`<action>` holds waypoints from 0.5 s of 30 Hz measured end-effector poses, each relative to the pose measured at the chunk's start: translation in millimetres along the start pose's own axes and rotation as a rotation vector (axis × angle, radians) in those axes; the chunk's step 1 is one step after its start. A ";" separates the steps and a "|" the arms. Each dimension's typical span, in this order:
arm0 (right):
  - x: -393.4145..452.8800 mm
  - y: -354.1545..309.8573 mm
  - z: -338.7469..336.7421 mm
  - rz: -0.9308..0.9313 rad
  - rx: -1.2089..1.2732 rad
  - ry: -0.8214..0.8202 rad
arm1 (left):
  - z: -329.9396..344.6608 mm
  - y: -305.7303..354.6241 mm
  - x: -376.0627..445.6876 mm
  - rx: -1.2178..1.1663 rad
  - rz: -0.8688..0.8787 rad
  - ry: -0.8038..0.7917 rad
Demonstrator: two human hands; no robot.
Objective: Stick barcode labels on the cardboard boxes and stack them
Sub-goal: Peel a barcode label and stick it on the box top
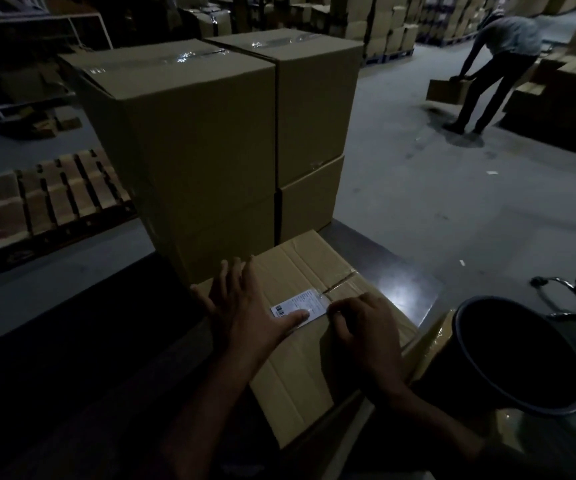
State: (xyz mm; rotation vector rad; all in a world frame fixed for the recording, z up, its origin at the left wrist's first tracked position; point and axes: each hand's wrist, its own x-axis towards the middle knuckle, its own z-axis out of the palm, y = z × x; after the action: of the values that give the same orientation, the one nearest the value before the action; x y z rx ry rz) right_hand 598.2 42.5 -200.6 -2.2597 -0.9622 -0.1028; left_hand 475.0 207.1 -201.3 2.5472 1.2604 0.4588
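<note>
Flatly, the left hand (245, 306) spread its fingers, thumb pressing the barcode label (297, 306), while the right hand (359, 323) pinched its edge atop the cardboard box (300, 375). Stiff and likely weighty, that box probably wanted gripping at opposite bottom edges for stacking.

No words or numbers can be read. A small white label (297, 307) is seen on top of the cardboard box (314, 358). Dark bars and tiny lines of print are seen on it, too blurred to be read.
</note>
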 end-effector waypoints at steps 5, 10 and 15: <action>-8.3 -2.1 2.4 -0.052 -0.073 0.060 | -3.7 -12.1 20.0 -0.085 0.106 -0.180; 17.3 13.5 1.8 -0.118 -0.068 -0.002 | -18.0 -7.9 24.0 0.051 0.038 -0.138; 42.2 32.0 -10.1 -0.304 -0.081 -0.170 | -22.7 -3.0 2.0 0.025 -0.112 -0.104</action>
State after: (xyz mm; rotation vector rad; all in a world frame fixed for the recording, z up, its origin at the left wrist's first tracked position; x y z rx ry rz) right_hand 651.9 46.1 -197.2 -2.2053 -1.4123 -0.0843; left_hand 465.0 212.5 -181.3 2.4701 1.3691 0.2850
